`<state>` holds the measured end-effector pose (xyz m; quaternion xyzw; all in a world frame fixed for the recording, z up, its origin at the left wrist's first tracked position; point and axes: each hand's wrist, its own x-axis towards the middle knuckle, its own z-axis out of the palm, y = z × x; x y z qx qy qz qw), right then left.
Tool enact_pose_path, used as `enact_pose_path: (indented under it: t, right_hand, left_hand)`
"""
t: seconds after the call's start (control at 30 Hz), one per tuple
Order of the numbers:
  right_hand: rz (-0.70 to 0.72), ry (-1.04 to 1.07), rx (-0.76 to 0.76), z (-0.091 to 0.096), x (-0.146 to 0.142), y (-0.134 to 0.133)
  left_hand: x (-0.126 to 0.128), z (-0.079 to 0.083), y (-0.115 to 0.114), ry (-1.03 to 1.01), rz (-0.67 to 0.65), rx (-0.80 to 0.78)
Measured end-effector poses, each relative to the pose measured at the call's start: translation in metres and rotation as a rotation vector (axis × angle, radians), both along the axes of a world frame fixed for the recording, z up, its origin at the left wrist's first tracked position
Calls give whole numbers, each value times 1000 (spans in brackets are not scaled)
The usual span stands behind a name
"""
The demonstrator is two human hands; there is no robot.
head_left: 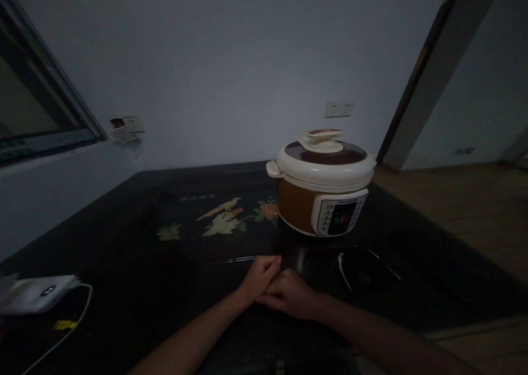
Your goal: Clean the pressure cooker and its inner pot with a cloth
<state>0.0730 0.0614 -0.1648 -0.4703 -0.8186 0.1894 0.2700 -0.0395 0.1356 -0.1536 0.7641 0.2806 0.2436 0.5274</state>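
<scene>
While left hand (259, 276) and right hand (292, 292) press together, both closed, cooker (324, 182) near, beyond them, rightward

The person's left forearm (198, 332) is bare, a slim limb with a smooth outline, widest where the picture cuts it off and narrowing evenly to a slender wrist. The right forearm (381, 332) is bare as well and tapers in much the same way. The left hand (259, 277), above the near part of the glossy black tabletop (165, 276), is bare, with a rounded back. The right hand (293, 293), nearer the tabletop's front edge, is bare too, its knuckles softly rounded. Dim light blurs the finer skin and nail details.
</scene>
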Motion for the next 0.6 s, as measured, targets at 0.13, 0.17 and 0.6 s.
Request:
enact_pose_path:
  t: [0.13, 0.17, 0.6]
  right_hand:
    - [-9, -27, -8, 5, 1, 1]
    - [-8, -34, -8, 9, 1, 0]
    - [-229, 29, 21, 74, 72, -61]
  left_hand:
    - [1, 4, 1, -6, 28, -4]
    - [1, 7, 1, -9, 38, -4]
    - [-7, 46, -5, -26, -58, 1]
